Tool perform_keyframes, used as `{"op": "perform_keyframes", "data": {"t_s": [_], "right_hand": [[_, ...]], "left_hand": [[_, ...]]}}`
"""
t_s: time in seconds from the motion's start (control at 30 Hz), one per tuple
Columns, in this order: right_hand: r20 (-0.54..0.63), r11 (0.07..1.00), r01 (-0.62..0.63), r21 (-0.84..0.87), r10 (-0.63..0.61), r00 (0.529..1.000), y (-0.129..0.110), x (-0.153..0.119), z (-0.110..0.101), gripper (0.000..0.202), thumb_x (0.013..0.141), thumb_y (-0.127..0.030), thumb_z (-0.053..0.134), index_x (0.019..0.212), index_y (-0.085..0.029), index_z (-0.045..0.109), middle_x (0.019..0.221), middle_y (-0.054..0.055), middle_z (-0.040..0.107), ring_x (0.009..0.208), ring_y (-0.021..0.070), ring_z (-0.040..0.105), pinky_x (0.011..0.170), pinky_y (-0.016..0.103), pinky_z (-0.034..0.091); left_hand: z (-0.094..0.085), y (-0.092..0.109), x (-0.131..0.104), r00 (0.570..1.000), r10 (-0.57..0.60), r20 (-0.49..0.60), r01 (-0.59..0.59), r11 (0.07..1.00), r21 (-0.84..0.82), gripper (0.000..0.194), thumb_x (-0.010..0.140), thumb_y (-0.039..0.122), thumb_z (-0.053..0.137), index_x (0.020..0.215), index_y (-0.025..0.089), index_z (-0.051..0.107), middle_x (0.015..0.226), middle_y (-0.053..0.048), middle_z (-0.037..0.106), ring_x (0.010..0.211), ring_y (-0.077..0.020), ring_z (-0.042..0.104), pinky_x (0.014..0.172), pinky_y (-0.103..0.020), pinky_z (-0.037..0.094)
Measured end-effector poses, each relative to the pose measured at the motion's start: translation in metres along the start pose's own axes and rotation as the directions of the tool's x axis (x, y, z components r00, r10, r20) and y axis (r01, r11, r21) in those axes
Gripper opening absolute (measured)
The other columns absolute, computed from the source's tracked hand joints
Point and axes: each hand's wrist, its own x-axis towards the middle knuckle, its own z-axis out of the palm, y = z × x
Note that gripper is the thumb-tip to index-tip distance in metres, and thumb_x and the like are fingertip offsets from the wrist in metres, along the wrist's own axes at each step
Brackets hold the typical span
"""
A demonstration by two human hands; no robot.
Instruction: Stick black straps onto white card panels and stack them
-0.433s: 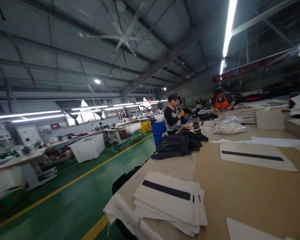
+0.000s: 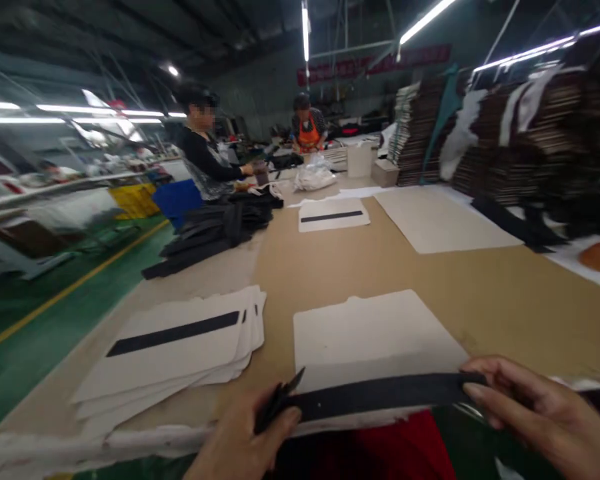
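A black strip [image 2: 380, 395] is stretched between my two hands, over the near edge of a beige panel [image 2: 360, 330]. My left hand [image 2: 253, 427] is closed on its left end and also holds a small dark pointed tool [image 2: 294, 381], too blurred to name exactly. At the right end, my right hand [image 2: 535, 407] pinches the strip between thumb and fingers. To the left lies a stack of beige panels [image 2: 180, 363], the top one bearing a black strip [image 2: 175, 333]. Farther back is another striped panel [image 2: 333, 223].
Black strips [image 2: 220, 223] lie piled on the table's [image 2: 480, 293] left side. A large pale sheet [image 2: 440, 220] and tall dark stacks [image 2: 520, 147] are at the right. One person [image 2: 205, 147] stands at the left, another [image 2: 307, 127] at the far end. A plastic bag [image 2: 315, 173] lies mid-table.
The view has swung right and down towards the near table. Both my hands and the black strip between them have come into view; earlier neither hand was visible.
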Motion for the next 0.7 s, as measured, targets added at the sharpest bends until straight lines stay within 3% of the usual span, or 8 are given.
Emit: {"op": "perform_keyframes", "data": {"t_s": [0.1, 0.33, 0.53, 0.7], "right_hand": [[0.059, 0.998, -0.031, -0.047, 0.034, 0.998, -0.016, 0.001, -0.004, 0.039, 0.066, -0.06, 0.073, 0.084, -0.025, 0.07, 0.055, -0.002, 0.054, 0.049, 0.0147, 0.052, 0.046, 0.026, 0.044], [0.106, 0.998, 0.013, -0.058, -0.007, 0.994, -0.025, 0.037, -0.003, 0.034, 0.075, -0.052, 0.07, 0.092, -0.023, 0.067, 0.059, -0.005, 0.049, 0.054, 0.0122, 0.046, 0.05, 0.024, 0.036], [0.129, 1.0, -0.016, -0.016, 0.018, 0.991, -0.027, 0.077, 0.003, 0.034, 0.073, -0.049, 0.07, 0.09, -0.021, 0.061, 0.062, -0.006, 0.049, 0.055, 0.0104, 0.042, 0.05, 0.024, 0.032], [0.125, 0.997, -0.037, -0.071, 0.046, 0.991, -0.02, 0.091, 0.012, 0.036, 0.071, -0.049, 0.067, 0.092, -0.021, 0.059, 0.061, -0.007, 0.05, 0.055, 0.0111, 0.043, 0.051, 0.025, 0.033]], "left_hand": [[-0.005, 0.009, -0.002, 0.997, 0.055, -0.058, -0.049, 0.994, 0.103, 0.03, 0.082, 0.047, 0.063, 0.096, 0.022, 0.071, 0.081, -0.001, 0.072, 0.076, -0.0223, 0.065, 0.068, -0.026, 0.047], [-0.005, 0.021, 0.016, 0.978, 0.205, -0.031, -0.189, 0.941, 0.28, 0.025, 0.087, 0.039, 0.057, 0.105, 0.028, 0.071, 0.102, -0.002, 0.074, 0.095, -0.0253, 0.069, 0.079, -0.028, 0.05], [0.006, 0.03, 0.036, 0.983, 0.175, -0.057, -0.15, 0.942, 0.3, 0.022, 0.089, 0.035, 0.054, 0.1, 0.027, 0.071, 0.094, -0.002, 0.075, 0.09, -0.0253, 0.07, 0.075, -0.028, 0.049], [0.008, 0.027, 0.047, 0.991, 0.125, -0.04, -0.1, 0.914, 0.393, 0.029, 0.092, 0.042, 0.046, 0.106, 0.026, 0.066, 0.096, -0.002, 0.075, 0.091, -0.0251, 0.07, 0.076, -0.029, 0.05]]}}
